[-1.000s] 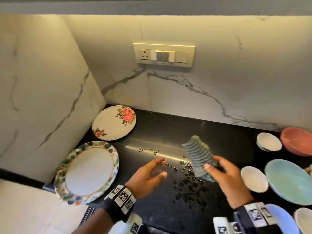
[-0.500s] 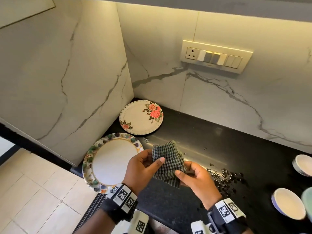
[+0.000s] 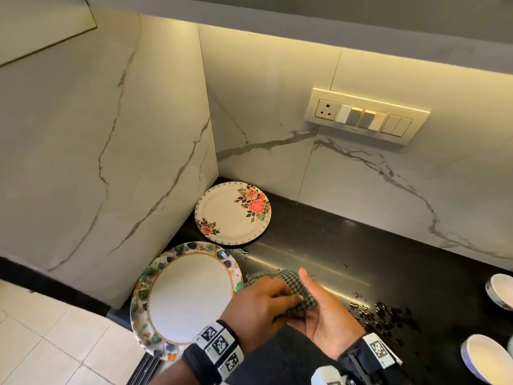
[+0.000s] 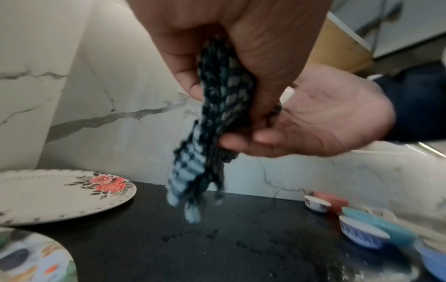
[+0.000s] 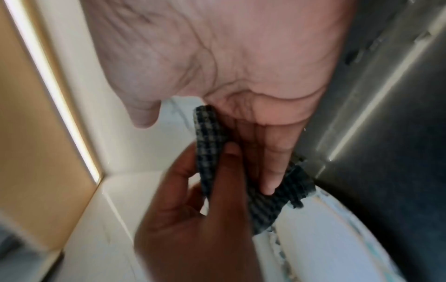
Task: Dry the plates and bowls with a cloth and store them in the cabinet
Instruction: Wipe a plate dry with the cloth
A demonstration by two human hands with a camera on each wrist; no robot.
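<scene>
Head view: cloth, a second earlier only in right hand, now pinched in fingers of both, left hand joining beside plate; drying not yet begun.

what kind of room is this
Most likely a home kitchen. A black counter meets a marble-look backsplash carrying a socket and switch panel, and plates such as the rose-patterned plate lie out beside small bowls, with water drops on the counter.

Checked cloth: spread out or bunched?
Bunched. The checked cloth is gathered into folds, gripped between the left hand and right hand, one end dangling.
</scene>
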